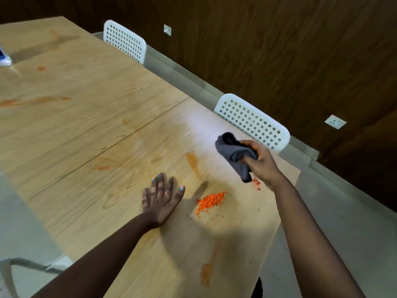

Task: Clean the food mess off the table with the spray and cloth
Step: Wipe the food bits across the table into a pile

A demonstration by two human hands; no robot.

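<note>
I see orange crumb pile (pixel 211 201) on wooden table (pixel 86 130), its long axis slanting up-right. Grey cloth (pixel 236 155) bunched in my right hand (pixel 263 163), fingers clenched round it, raised above-right of pile, nearer. Left hand (pixel 162 201) flat, fingers spread, just left of pile. Smears beyond.
</note>
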